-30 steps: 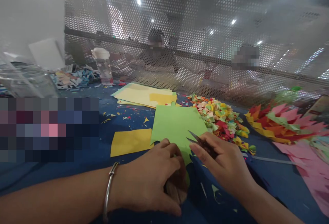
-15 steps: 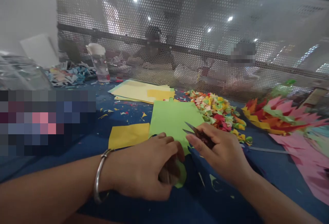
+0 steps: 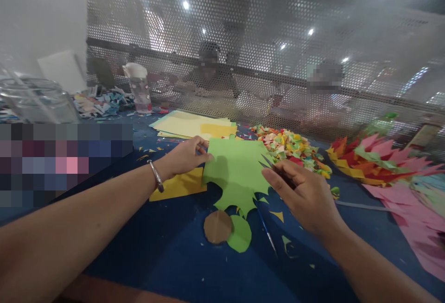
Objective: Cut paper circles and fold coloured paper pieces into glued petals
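Observation:
My left hand (image 3: 186, 155) reaches out over the blue table and pinches the upper left corner of a green paper sheet (image 3: 238, 171) with a jagged cut lower edge. My right hand (image 3: 304, 192) is closed round a small pair of scissors (image 3: 274, 168) at the sheet's right edge. Below the sheet lie a brown paper disc (image 3: 217, 227) and a green paper disc (image 3: 240, 235), side by side and free of both hands. A yellow sheet (image 3: 179, 185) lies under my left wrist.
A stack of pale yellow sheets (image 3: 193, 124) lies behind, a heap of coloured scraps (image 3: 294, 148) to the right, spiky cut papers (image 3: 378, 161) and pink paper (image 3: 413, 215) at far right. A thin blue pen (image 3: 266, 229) lies on the cloth. A cup (image 3: 139, 87) stands by the perforated screen (image 3: 243, 53).
My left hand has let go of the brown and green discs and moved up to the green sheet's upper left corner. The sheet has shifted and its jagged lower edge now shows.

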`<state>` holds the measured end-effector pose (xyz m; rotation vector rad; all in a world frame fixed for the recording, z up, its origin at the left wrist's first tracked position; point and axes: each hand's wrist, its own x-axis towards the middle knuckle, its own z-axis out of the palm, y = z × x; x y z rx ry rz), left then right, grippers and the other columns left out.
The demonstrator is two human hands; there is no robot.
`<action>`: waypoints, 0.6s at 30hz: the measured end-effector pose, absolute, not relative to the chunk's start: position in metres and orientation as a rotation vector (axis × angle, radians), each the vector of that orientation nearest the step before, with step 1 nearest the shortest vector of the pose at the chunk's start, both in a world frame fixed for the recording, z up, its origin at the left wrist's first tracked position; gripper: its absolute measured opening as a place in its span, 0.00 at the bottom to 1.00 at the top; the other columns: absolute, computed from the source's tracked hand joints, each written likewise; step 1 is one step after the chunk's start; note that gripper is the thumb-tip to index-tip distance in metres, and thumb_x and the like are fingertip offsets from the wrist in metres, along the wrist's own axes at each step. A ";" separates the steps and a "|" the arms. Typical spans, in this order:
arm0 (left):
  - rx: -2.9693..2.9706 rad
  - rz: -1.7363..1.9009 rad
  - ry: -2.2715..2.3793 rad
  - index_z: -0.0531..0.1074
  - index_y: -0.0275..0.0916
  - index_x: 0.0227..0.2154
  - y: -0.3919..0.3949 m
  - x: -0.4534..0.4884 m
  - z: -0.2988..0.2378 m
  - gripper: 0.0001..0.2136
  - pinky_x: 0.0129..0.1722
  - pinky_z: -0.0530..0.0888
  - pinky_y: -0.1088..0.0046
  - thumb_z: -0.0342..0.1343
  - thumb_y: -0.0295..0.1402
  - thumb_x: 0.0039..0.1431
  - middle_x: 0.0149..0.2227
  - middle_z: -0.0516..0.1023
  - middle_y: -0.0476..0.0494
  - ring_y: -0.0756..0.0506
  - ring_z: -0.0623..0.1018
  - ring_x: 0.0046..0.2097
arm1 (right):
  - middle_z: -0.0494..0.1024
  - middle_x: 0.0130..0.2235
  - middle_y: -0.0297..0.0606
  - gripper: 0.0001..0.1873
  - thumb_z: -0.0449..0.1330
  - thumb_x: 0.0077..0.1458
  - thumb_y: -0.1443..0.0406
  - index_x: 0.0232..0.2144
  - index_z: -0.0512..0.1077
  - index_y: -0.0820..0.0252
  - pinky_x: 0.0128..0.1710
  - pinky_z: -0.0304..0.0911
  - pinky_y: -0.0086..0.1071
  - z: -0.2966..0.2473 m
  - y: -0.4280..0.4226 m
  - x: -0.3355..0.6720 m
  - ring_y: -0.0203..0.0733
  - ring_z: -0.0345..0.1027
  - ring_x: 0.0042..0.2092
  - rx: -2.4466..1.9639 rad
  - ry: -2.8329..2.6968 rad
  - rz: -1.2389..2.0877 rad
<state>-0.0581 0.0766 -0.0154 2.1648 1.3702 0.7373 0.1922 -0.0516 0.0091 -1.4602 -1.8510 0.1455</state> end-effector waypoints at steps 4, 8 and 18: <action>2.208 0.712 1.375 0.62 0.33 0.55 0.077 -0.047 -0.025 0.35 0.42 0.71 0.65 0.61 0.48 0.47 0.46 0.75 0.33 0.38 0.77 0.44 | 0.56 0.20 0.26 0.22 0.56 0.60 0.49 0.23 0.63 0.57 0.21 0.49 0.28 0.011 -0.053 0.190 0.33 0.49 0.22 -1.463 -1.859 0.114; 2.208 0.687 1.440 0.52 0.33 0.62 0.074 -0.039 -0.030 0.42 0.43 0.71 0.64 0.63 0.45 0.46 0.48 0.74 0.33 0.39 0.76 0.44 | 0.57 0.19 0.27 0.22 0.55 0.60 0.48 0.23 0.62 0.57 0.21 0.50 0.28 0.012 -0.054 0.188 0.33 0.51 0.21 -1.456 -1.897 0.052; 2.304 0.330 1.594 0.56 0.31 0.61 0.106 -0.028 0.005 0.44 0.51 0.69 0.56 0.62 0.49 0.45 0.54 0.69 0.24 0.27 0.71 0.55 | 0.59 0.19 0.27 0.23 0.54 0.60 0.48 0.23 0.63 0.57 0.22 0.52 0.28 0.009 -0.051 0.193 0.33 0.54 0.21 -1.500 -1.935 -0.034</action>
